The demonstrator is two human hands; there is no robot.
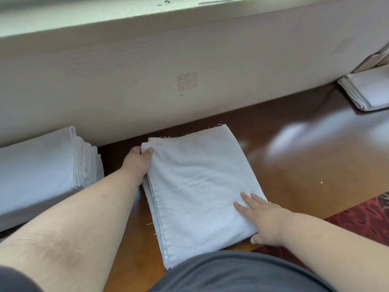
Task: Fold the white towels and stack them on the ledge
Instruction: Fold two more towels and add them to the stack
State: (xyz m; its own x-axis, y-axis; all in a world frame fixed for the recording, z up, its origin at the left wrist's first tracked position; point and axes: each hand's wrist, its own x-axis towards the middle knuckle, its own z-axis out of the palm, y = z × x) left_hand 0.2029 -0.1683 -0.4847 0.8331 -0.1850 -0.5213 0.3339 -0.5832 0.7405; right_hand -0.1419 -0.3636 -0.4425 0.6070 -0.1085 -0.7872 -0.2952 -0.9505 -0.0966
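A folded white towel [197, 186] lies flat on the glossy brown wooden ledge [294, 148] in front of me. My left hand [139, 163] pinches its far left corner. On the towel's near right edge rests my right hand [263, 220], its fingers straight on the cloth and its thumb tucked at the edge. To the left stands a stack of folded white towels [42, 171]. A second, smaller pile of folded white towels [366, 89] sits at the far right of the ledge.
A pale wall [189, 60] rises directly behind the ledge, with a window sill [105, 15] above it. Red patterned carpet [357, 224] shows at the lower right beyond the ledge's edge. My dark grey shirt fills the bottom of the view.
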